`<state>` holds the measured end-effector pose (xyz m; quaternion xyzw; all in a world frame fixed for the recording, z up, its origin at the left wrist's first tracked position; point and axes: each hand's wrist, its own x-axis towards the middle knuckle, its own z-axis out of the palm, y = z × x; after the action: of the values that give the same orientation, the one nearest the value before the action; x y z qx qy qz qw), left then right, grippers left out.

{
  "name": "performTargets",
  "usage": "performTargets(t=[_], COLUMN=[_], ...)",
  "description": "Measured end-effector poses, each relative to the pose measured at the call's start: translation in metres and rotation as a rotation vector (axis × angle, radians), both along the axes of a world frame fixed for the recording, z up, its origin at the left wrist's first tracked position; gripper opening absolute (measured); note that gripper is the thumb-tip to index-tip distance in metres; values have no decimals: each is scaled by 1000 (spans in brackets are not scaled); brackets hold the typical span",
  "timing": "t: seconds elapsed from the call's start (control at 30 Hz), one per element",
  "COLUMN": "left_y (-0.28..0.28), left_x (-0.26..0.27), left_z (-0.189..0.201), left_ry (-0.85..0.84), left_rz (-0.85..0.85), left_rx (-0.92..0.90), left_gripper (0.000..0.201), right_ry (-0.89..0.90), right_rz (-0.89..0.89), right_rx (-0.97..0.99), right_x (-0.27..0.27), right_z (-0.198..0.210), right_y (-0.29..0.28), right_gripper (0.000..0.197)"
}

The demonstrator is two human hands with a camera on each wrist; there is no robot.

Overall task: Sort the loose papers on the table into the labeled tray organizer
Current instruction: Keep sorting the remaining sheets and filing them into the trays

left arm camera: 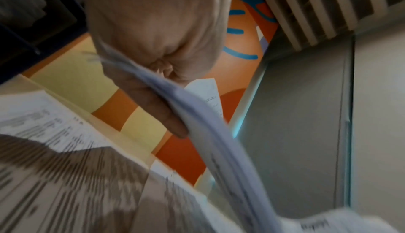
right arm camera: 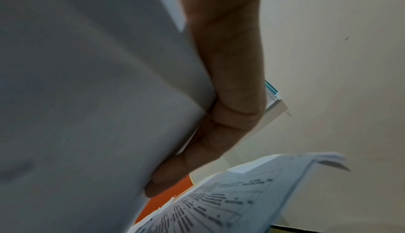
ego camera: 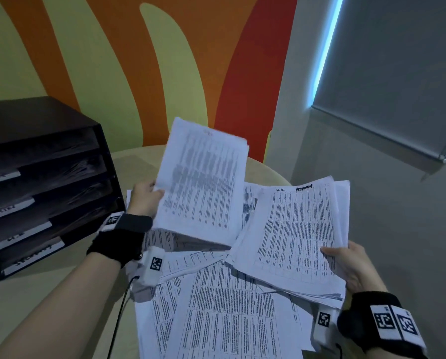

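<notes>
My left hand [ego camera: 148,196] pinches the left edge of a printed sheaf [ego camera: 203,182] and holds it raised and tilted above the table; the left wrist view shows the hand [left arm camera: 153,49] with thumb and fingers clamped on the blurred sheets [left arm camera: 208,132]. My right hand [ego camera: 346,265] grips the right edge of a thicker stack of papers [ego camera: 294,234] marked "H.R" at its top; from the right wrist, fingers [right arm camera: 219,124] lie under the stack's underside [right arm camera: 98,98]. More loose papers [ego camera: 222,314] lie spread below. The dark tray organizer [ego camera: 43,182], with white labels, stands at the left.
The round beige table [ego camera: 48,301] ends near the orange and yellow wall [ego camera: 144,73] behind. A grey wall and a window blind [ego camera: 392,73] are at the right. A black cable [ego camera: 118,314] runs from my left wrist band.
</notes>
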<state>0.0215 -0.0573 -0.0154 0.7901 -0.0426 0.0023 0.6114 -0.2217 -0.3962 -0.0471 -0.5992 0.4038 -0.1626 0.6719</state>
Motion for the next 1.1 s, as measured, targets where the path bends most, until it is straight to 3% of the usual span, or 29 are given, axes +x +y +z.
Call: performTargets(t=[0.1, 0.23, 0.4, 0.57, 0.73, 0.9, 1.0, 1.1], left_y=[8, -4, -44, -68, -71, -65, -57, -52], left_x=[-3, -31, -60, -68, -80, -85, -83, -76], left_z=[20, 30, 1, -23, -14, 29, 39, 34], left_ry=[115, 214, 259, 318, 102, -262, -298, -258], left_rz=[2, -184, -352, -400, -378, -303, -308, -318], left_rx=[-183, -156, 10, -70, -201, -222, -305, -370], left_gripper=[32, 29, 19, 42, 35, 24, 30, 40], right_ry=[-42, -135, -263, -310, -260, -438, -480, -530], right_rz=[14, 62, 187, 241, 275, 221, 220, 202], right_rx=[0, 5, 40, -77, -420, -582, -597, -445], right_x=[3, 8, 17, 24, 29, 31, 28, 26], right_z=[1, 6, 22, 27, 35, 56, 60, 59], right_y=[4, 13, 42, 69, 81, 92, 95, 96], right_gripper=[37, 34, 18, 24, 22, 37, 53, 53])
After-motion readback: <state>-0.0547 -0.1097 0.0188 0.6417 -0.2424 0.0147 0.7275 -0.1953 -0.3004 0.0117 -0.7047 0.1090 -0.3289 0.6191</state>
